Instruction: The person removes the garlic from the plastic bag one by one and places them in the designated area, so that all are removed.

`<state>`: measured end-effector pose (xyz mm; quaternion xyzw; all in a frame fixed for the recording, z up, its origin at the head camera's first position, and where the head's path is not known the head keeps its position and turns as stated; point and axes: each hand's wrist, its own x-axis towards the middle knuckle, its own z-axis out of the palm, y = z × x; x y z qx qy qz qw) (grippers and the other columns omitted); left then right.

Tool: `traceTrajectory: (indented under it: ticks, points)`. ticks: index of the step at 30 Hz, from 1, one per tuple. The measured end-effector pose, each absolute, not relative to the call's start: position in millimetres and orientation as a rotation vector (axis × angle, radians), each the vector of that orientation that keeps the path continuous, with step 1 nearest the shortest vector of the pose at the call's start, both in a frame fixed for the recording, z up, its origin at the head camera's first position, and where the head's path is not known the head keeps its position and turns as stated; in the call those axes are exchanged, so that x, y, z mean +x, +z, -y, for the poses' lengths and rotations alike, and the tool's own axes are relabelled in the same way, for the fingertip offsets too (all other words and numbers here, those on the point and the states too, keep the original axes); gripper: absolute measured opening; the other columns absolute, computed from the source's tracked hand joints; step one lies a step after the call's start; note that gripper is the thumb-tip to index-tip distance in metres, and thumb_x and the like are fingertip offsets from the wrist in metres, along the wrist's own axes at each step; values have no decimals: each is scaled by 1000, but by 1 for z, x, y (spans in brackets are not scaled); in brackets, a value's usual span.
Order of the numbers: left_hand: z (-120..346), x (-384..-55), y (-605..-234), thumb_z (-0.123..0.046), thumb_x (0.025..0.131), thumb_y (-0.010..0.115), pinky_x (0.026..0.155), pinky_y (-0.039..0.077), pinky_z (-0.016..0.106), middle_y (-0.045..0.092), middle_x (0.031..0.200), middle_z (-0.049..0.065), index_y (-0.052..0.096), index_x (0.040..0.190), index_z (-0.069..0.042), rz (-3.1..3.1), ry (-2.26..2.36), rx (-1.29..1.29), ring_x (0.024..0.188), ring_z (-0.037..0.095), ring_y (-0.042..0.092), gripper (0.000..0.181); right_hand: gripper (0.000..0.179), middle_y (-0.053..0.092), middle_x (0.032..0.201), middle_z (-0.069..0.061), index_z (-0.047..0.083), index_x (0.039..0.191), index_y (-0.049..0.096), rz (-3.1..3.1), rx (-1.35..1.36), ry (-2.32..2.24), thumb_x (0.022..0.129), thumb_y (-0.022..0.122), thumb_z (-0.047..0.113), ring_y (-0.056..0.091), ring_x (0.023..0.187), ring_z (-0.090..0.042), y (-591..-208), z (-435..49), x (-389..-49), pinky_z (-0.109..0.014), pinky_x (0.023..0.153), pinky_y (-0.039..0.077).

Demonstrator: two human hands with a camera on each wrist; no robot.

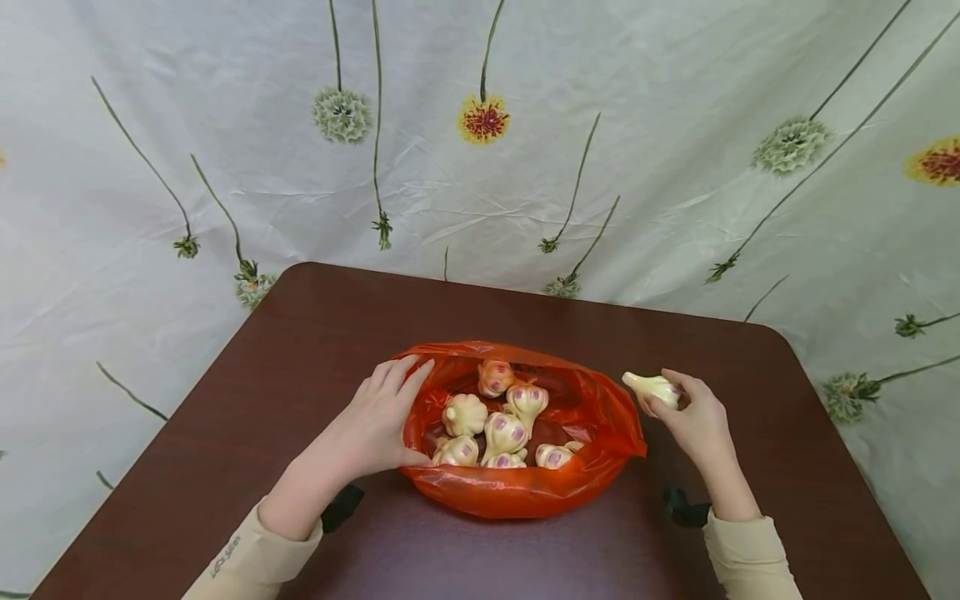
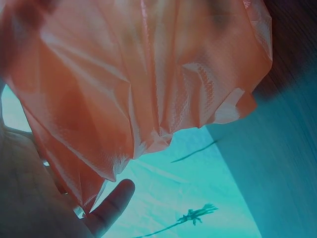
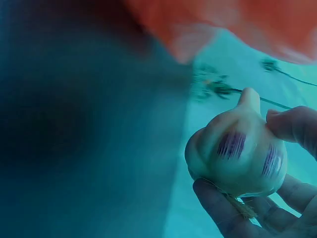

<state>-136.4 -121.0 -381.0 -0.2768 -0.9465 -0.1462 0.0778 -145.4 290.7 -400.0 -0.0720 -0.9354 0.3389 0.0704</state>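
A red plastic bag (image 1: 517,498) lies on the table with its mouth spread wide. Inside it sit several garlic bulbs (image 1: 505,433), whitish with purple marks. My left hand (image 1: 378,421) grips the bag's left rim, fingers over the far side and thumb at the near side. In the left wrist view the bag's creased plastic (image 2: 114,89) hangs beside the palm. Just off the bag's right end, my right hand (image 1: 701,421) holds another garlic bulb (image 1: 654,389) between thumb and fingers. The right wrist view shows that bulb (image 3: 237,153) with its stem pointing up.
The dark brown table (image 1: 352,308) has rounded far corners. Behind it hangs a pale cloth (image 1: 247,108) printed with dandelions and yellow-red flowers. Dark straps (image 1: 684,510) show near both wrists.
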Motion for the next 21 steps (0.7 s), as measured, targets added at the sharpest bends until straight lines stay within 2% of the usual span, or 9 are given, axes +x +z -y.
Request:
traceTrajectory:
  ticks: [2,4,9,21]
  points:
    - [121,-137,-381,-41,56,95,98,45,58,42,144,24,39,145,3,2837,-439,-829,127,40,39,114,51,55,129,-31,-6,135,53,2864,-193,987,92,67,15,57,107,-41,-409,-290,-145,-46,89,55]
    - [121,-137,-381,-42,56,95,99,44,58,41,145,24,39,146,3,2851,-442,-826,129,40,38,115,51,54,130,-32,-7,135,52,2911,-179,974,92,66,15,56,109,-43,-416,-289,-145,-53,93,52]
    - [122,-137,-382,-42,57,95,101,42,59,40,146,24,38,146,3,2867,-464,-820,129,41,38,115,53,52,134,-32,-6,136,51,2989,-194,931,91,65,18,53,116,-46,-424,-285,-147,-57,98,47]
    - [124,-138,-385,-44,56,94,103,41,61,40,146,23,39,146,2,2879,-514,-824,130,40,37,115,60,50,133,-35,-8,138,45,3055,-152,850,87,67,15,52,114,-49,-424,-282,-149,-60,98,46]
